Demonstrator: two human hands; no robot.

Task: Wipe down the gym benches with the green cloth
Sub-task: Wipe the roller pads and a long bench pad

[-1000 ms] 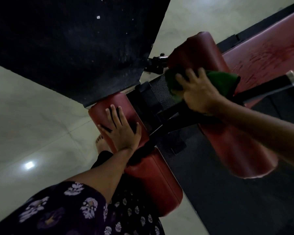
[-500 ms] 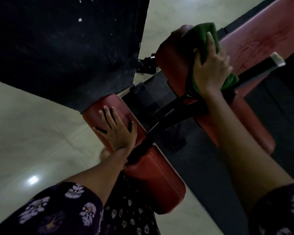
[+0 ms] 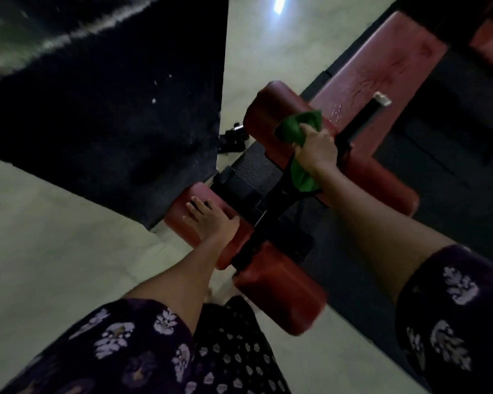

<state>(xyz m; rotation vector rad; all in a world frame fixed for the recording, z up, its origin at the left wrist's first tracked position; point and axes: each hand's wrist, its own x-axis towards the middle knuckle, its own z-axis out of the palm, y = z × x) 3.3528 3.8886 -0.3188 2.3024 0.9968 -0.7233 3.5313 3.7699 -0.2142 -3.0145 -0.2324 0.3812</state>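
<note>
My right hand (image 3: 316, 150) grips the green cloth (image 3: 292, 129) and presses it on the upper red roller pad (image 3: 264, 115) of the gym bench. The cloth hangs out above and below my fist. My left hand (image 3: 208, 218) lies flat with spread fingers on the lower red roller pad (image 3: 279, 285), near its far end. The long red bench seat (image 3: 382, 69) runs away to the upper right, with worn marks on its surface. A black metal frame (image 3: 271, 200) joins the two pads.
A large black rubber mat (image 3: 106, 109) fills the upper left. Pale tiled floor (image 3: 40, 245) lies at left and below. A black bar with a silver tip (image 3: 382, 99) sticks out by the seat. A dark mat (image 3: 453, 180) is under the bench.
My right hand slid the cloth down from the pad's far end toward the black frame. The camera pulled back and tilted. My left hand stayed on the lower pad.
</note>
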